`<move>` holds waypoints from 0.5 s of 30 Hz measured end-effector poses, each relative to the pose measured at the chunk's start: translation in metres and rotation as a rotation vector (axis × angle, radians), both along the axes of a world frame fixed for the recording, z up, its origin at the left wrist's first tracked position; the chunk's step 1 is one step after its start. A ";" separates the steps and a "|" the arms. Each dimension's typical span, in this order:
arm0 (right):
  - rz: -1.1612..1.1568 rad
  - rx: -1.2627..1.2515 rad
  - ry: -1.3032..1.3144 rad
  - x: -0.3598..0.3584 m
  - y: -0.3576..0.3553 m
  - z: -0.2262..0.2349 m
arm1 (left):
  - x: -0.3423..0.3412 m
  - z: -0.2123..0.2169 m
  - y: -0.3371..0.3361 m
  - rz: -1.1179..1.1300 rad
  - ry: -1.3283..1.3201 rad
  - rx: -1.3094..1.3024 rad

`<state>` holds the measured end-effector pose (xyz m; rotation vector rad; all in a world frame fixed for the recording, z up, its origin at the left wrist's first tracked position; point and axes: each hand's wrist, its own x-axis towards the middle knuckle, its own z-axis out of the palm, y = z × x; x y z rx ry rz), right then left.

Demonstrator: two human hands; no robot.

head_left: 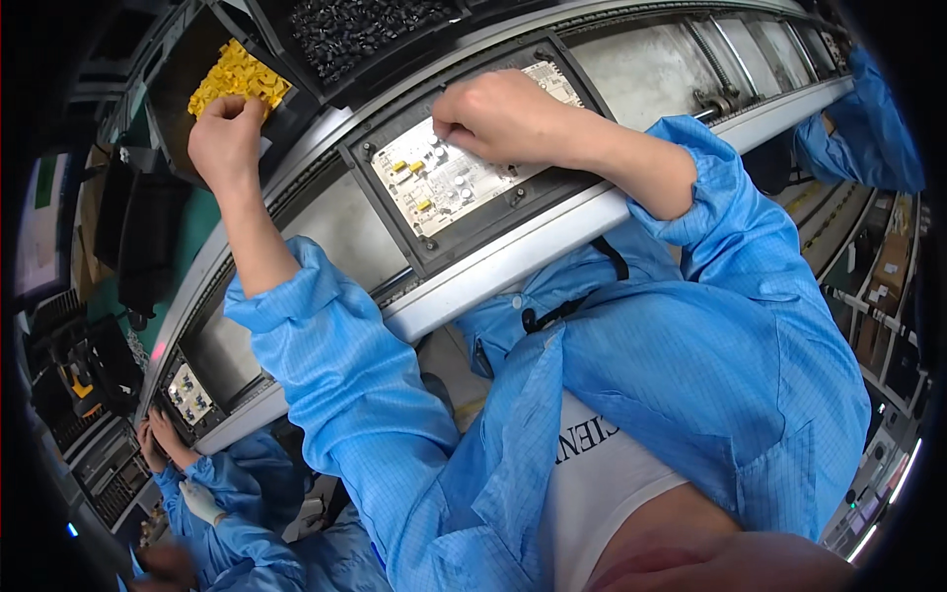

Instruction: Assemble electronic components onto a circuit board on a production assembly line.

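Note:
A white circuit board (464, 187) lies in a black frame-like carrier (434, 259) on the conveyor in front of me. Small yellow block-shaped components (424, 205) and several round capacitors stand on the board's left part. Over the board's upper middle is my right hand (503, 116), its fingers curled down; whatever the fingertips hold is hidden. At the left, my left hand (227, 143) is raised at the near edge of a bin of loose yellow components (239, 79). Its thumb and fingers are drawn together, and I cannot make out what is between them.
A dark bin of small black parts (360, 30) stands beyond the conveyor. The metal conveyor rail (523, 264) runs between my body and the carrier. Lower left, a co-worker's hands (168, 439) are beside another board (189, 395). A blue sleeve (858, 128) shows at far right.

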<state>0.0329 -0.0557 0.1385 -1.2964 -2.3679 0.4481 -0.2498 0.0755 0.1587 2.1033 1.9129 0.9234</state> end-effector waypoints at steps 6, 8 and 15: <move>-0.002 -0.014 0.200 0.019 0.011 0.014 | -0.002 0.010 -0.019 0.011 -0.182 0.139; -0.178 -0.104 0.508 0.045 0.035 0.014 | -0.011 0.011 -0.026 -0.023 -0.327 0.089; -0.483 0.019 -0.302 0.074 0.095 0.070 | 0.003 0.015 -0.051 -0.240 -0.861 -0.067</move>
